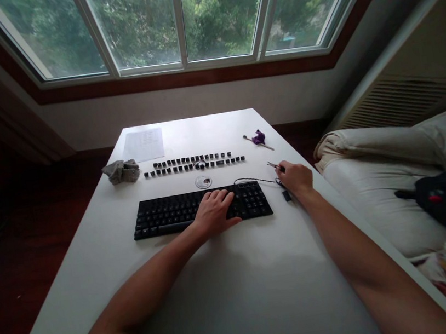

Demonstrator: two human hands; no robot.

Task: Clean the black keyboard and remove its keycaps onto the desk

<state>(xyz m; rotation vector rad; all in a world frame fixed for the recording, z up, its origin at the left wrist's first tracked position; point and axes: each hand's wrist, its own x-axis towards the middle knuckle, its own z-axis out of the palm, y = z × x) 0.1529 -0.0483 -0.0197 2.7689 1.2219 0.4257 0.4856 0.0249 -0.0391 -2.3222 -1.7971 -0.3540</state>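
Note:
My left hand [215,212] lies palm down on the right-middle part of a black keyboard [167,214], fingers stretched over its keys and the thumb by its front edge. Beyond the keyboard's right end, my right hand [297,177] is closed around a small tool [271,165] with thin metal prongs and a dark grip. Its prongs point left, above the white table. Two rows of loose black keycaps [177,168] stand behind the keyboard. Between them and the keyboard is a small clear round dish [203,182] with something dark in it.
A grey cloth [122,171] lies at the left edge, near a paper sheet [143,144]. At the back right is a brush [265,144] with a purple cloth [258,137]. A thin black cable [255,179] runs beside my right hand. A pale sofa [367,191] stands right.

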